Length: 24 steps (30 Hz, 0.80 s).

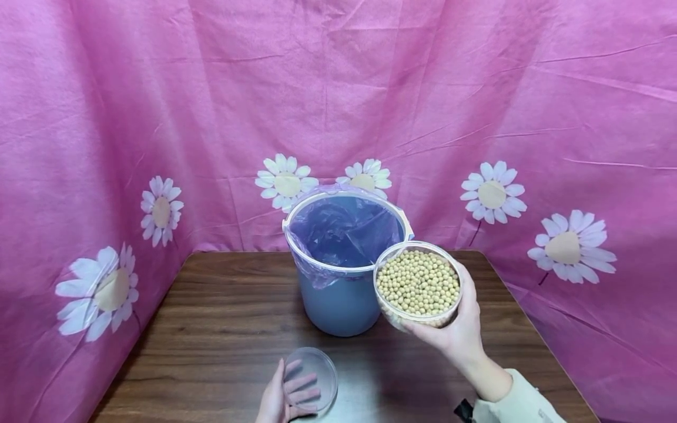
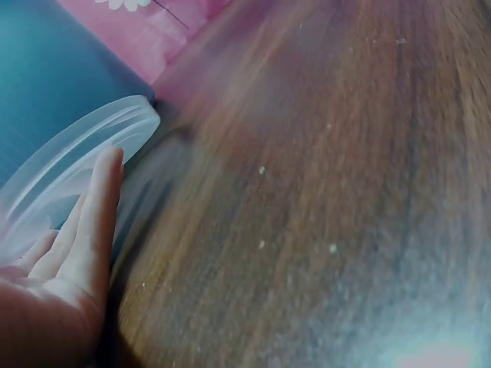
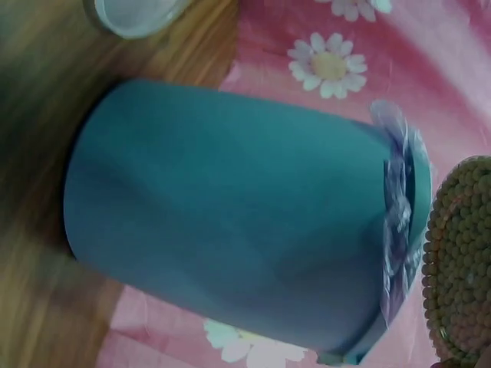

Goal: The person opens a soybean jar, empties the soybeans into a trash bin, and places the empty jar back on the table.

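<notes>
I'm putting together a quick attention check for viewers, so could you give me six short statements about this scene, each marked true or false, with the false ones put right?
1. The right hand holds a tub of beans. True.
2. The left hand touches a clear lid. True.
3. The lid is fitted on the tub. False: it is apart from the tub, at the left hand.
4. A thin bag lines the blue bin. True.
5. The bin lies on its side. False: it stands upright on the table.
6. The pink cloth behind the bin is plain. False: it has white flowers on it.
</notes>
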### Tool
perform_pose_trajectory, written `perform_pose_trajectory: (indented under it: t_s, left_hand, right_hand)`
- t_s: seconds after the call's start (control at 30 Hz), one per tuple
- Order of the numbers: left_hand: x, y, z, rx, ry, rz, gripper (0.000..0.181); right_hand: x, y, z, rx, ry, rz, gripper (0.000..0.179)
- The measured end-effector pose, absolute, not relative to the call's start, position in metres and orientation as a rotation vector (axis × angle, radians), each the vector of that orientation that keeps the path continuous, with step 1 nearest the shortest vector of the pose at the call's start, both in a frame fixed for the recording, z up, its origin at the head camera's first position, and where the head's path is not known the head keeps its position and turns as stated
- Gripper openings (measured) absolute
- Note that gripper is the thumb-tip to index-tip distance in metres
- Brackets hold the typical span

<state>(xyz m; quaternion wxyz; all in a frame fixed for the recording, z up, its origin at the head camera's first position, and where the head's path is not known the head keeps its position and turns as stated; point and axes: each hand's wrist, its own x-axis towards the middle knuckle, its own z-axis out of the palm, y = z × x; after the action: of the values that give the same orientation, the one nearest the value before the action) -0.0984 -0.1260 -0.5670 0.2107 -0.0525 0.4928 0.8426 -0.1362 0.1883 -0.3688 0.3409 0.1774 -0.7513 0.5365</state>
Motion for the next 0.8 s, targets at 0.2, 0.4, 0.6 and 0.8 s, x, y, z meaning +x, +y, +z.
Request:
perform_pose_trajectory:
  t_s: [0.2,0.4,0.6,0.8]
  left_hand:
    - [-0.097,-0.122,-0.565,-0.264,1.593,2.29,0.069]
    - [-0.097,-0.118,-0.565,-0.342,1.86,2.156,0.056]
    - [-0.097,-0.118,-0.567,-0.367,1.995,2.077,0.056]
    - [-0.096,-0.119,-0.567,-0.373,2.184,2.027,0.047]
  right_hand:
    - [-0.153,0.199,-0.348,0.457,-1.997,1.305,0.12]
    - [-0.173,0.208,-0.326,0.265,-2.161,1.21,0.116]
    - [-0.193,0.222,-0.31,0.204,-2.275,1.098,0.115]
    - [-0.211,0.231,-0.299,0.197,-2.369,0.998,0.109]
